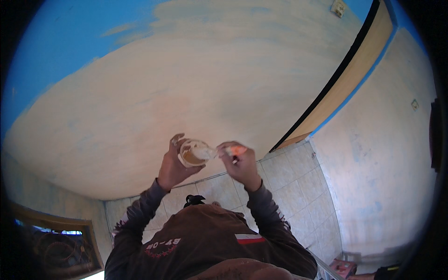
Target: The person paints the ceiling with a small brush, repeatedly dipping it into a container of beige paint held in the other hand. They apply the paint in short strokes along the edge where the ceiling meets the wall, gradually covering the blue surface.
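My left hand [175, 163] is wrapped round a small round paint tub [191, 160], tipped so that its inside faces me. Pale paint coats part of its inner wall, and a tan layer shows lower down. Closed fingers of my right hand [242, 165] grip a paintbrush [238, 150] by its orange handle. The brush's whitish, paint-covered end reaches to the tub's right rim; exactly where the bristles end is blurred. Both hands are in front of a wall [186, 84] coated in patchy cream over blue.
Bright blue [56, 42] shows at the wall's upper left. To the right stands a wooden door panel [345, 79] with a black edge. Beige tiles [284, 186] cover the floor. A brown-framed opening [60, 245] is at lower left, a reddish box [344, 268] at lower right.
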{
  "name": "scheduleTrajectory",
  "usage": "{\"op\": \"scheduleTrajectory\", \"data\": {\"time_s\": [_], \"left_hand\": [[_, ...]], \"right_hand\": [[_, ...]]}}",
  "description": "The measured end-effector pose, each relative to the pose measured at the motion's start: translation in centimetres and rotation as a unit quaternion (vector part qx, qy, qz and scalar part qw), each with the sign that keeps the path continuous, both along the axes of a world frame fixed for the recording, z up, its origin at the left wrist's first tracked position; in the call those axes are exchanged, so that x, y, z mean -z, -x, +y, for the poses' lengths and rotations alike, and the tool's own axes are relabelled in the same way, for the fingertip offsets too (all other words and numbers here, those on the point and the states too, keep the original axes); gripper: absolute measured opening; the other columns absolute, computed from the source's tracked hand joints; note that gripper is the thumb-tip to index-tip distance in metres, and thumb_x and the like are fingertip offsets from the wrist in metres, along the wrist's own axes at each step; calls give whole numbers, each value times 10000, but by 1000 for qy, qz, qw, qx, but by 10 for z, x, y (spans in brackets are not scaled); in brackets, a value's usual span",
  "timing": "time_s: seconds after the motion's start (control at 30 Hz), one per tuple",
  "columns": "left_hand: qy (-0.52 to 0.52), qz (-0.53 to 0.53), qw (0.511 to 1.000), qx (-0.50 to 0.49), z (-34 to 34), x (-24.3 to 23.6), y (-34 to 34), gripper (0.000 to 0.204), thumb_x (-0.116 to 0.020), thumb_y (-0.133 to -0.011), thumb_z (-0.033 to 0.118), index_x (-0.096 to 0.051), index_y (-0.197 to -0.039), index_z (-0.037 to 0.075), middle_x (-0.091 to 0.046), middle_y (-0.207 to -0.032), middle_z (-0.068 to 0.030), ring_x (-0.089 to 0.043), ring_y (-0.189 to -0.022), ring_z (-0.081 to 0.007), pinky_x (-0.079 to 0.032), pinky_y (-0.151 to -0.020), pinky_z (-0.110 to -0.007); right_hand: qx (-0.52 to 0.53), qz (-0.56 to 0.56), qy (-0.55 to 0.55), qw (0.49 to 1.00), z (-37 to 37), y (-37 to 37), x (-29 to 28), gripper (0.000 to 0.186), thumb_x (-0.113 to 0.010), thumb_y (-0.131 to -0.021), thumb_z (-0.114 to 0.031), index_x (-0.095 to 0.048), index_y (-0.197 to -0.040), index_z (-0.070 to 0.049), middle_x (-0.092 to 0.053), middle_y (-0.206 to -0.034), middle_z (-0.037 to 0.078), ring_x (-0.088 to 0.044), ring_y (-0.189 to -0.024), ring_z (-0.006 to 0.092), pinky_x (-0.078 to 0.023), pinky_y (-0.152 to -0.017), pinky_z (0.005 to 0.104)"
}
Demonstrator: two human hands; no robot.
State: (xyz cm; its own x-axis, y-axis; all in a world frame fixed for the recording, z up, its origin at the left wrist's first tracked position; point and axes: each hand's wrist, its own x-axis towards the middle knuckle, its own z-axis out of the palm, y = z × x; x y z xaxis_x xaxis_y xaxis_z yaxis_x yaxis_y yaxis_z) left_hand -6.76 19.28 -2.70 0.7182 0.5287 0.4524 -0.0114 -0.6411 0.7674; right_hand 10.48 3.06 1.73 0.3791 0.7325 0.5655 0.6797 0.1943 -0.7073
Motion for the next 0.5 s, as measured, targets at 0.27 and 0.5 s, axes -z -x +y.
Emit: {"op": "scheduleTrajectory", "data": {"time_s": [0.27,0.5], "left_hand": [[-99,-50,994,19,28,-122,-49,1071,-977,-691,241,-282,-1464,-14,-677,-1199,-239,-715,-1115,-332,-591,-944,-386],[-128,-75,989,27,-11,-171,-68,1027,-956,-722,258,-296,-1459,-17,-687,-1197,-249,-708,-1126,-334,-583,-982,-413]], "right_hand": [[41,188,-174,966,23,-49,-93,223,-646,-1036,-188,-705,-960,13,-700,-783,30,-550,-593,50,-416,-547,217],[36,256,-199,945,-17,-61,-134,263,-636,-1042,-277,-711,-989,-31,-685,-706,38,-436,-553,21,-297,-494,211]]}}
